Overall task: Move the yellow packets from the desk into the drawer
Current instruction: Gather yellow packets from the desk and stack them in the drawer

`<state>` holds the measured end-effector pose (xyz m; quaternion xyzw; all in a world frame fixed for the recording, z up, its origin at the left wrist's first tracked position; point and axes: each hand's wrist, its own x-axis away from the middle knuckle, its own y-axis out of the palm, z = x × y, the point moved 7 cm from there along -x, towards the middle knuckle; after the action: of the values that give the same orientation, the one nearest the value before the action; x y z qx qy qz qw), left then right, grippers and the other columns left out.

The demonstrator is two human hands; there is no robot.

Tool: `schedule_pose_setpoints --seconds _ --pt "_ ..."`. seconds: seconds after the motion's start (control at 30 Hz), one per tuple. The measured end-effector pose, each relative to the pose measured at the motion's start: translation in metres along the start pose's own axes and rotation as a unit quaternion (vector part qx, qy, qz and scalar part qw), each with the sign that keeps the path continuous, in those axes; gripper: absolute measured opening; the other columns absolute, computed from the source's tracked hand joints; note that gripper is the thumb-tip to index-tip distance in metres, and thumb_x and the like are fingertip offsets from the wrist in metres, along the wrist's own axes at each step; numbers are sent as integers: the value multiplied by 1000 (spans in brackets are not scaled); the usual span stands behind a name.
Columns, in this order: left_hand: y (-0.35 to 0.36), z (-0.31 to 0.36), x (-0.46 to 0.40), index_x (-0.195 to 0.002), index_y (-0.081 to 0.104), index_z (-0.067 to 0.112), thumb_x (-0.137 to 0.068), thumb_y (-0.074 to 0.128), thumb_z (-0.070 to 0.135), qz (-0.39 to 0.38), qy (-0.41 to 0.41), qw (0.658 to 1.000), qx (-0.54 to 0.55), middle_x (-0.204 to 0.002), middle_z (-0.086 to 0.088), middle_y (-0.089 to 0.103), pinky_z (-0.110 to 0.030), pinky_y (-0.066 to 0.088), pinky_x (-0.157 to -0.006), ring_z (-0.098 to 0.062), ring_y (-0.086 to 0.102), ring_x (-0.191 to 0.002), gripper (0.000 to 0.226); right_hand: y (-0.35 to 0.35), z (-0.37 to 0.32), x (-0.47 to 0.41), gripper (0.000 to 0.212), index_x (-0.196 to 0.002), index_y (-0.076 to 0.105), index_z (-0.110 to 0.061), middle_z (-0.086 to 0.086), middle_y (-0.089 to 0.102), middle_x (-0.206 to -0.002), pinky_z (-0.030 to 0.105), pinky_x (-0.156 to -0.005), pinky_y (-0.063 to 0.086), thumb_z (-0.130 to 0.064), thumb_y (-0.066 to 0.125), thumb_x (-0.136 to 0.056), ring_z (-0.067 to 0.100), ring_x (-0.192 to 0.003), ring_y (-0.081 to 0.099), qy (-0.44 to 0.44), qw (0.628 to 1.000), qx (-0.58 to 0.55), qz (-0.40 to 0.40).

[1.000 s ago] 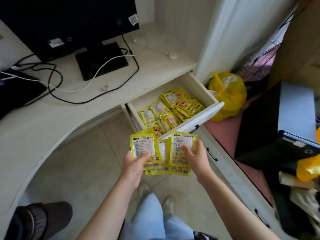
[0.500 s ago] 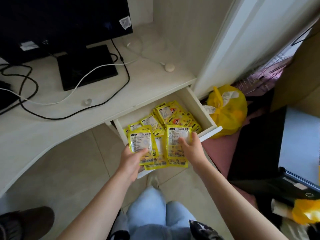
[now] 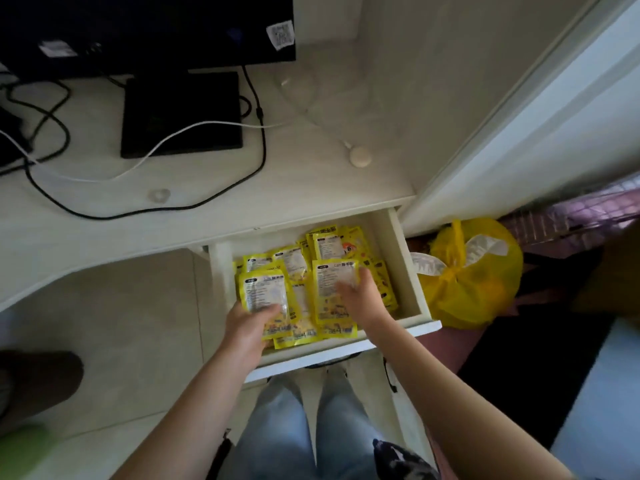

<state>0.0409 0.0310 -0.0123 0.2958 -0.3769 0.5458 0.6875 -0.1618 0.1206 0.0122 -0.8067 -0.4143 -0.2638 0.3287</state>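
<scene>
Both hands over open drawer [image 3: 414, 271]. Left hand [image 3: 247, 329] pinches 1 yellow packet [image 3: 265, 294]; right hand [image 3: 362, 299], fingers curled, grips another packet [image 3: 334, 289]. More packets [image 3: 329, 245] lie inside drawer.

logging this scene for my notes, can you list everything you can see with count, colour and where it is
yellow packets: many, exact count unclear, yellow with white labels, lying in the drawer
held packets: a fanned bunch, yellow, over the front of the drawer
drawer: one, white, pulled open under the desk
desk: one, white, upper left
monitor: one, black, on its base at the back of the desk
cables: several, black and white, across the desk
round puck: one, cream, on the desk
plastic bag: one, yellow, tied, on the floor right of the drawer
left hand: grips the bunch's left side
right hand: holds its right side
</scene>
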Motion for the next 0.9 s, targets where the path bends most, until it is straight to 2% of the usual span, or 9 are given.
schedule_pose_setpoints --seconds 0.13,0.23,0.33,0.4,0.47,0.57,0.73,0.8,0.9 --pt "10 -14 -12 -113 63 12 -72 77 -2 30 -7 999 33 -104 -11 72 -52 54 -79 -30 69 -94 46 6 3 -23 45 -138 24 -11 9 54 -112 46 -80 58 -13 45 -98 23 -92 59 7 997 51 -51" --pt "13 -19 -23 -113 62 14 -73 77 0 40 -9 998 39 -104 -8 72 -39 51 -68 -26 69 -89 45 18 7 -41 38 -135 26 -9 10 54 -111 31 -58 52 -12 42 -100 21 -88 57 6 992 102 -76" --pt "8 -24 -37 -112 64 15 -72 79 6 62 -16 998 22 -106 -6 71 -43 46 -81 -25 68 -93 44 29 12 -55 38 -136 28 -11 6 55 -103 26 -52 48 -11 40 -100 15 -76 56 2 989 121 -82" --pt "1 -25 -48 -107 66 18 -70 81 9 72 -12 997 -10 -103 -5 72 -50 46 -90 -27 68 -95 41 37 17 -63 43 -139 26 -14 4 55 -100 33 -57 55 -10 41 -99 19 -79 60 3 988 126 -86" --pt "-4 -26 -57 -104 66 18 -69 81 9 78 -8 996 -53 -101 -5 73 -50 48 -90 -28 68 -94 39 44 21 -69 47 -142 25 -17 10 58 -109 34 -57 56 -9 43 -99 23 -84 63 -1 986 141 -87" --pt "-13 -30 -68 -104 67 13 -67 82 7 106 -8 984 -143 -101 -10 72 -42 54 -82 -27 68 -90 41 51 30 -75 50 -143 26 -19 12 59 -109 21 -45 44 -9 46 -99 14 -70 57 -7 978 184 -94" --pt "-19 -25 -71 -108 63 7 -84 68 7 135 29 921 -365 -104 -7 67 -23 42 -63 -19 57 -83 25 47 42 -81 57 -147 26 -23 9 56 -107 23 -47 47 -1 42 -96 21 -79 62 -24 968 233 -90" --pt "-20 -26 -70 -113 61 7 -86 64 6 127 47 906 -402 -112 -12 67 -21 42 -62 -21 60 -89 27 39 41 -80 55 -144 32 -20 9 58 -110 22 -48 49 -1 46 -95 21 -81 63 -48 963 250 -84" --pt "-21 -26 -64 -123 56 6 -87 62 4 123 71 895 -422 -123 -12 62 -28 45 -75 -29 61 -107 37 25 37 -74 43 -135 46 -17 9 61 -114 22 -55 49 -3 47 -94 20 -81 63 -93 950 289 -73"
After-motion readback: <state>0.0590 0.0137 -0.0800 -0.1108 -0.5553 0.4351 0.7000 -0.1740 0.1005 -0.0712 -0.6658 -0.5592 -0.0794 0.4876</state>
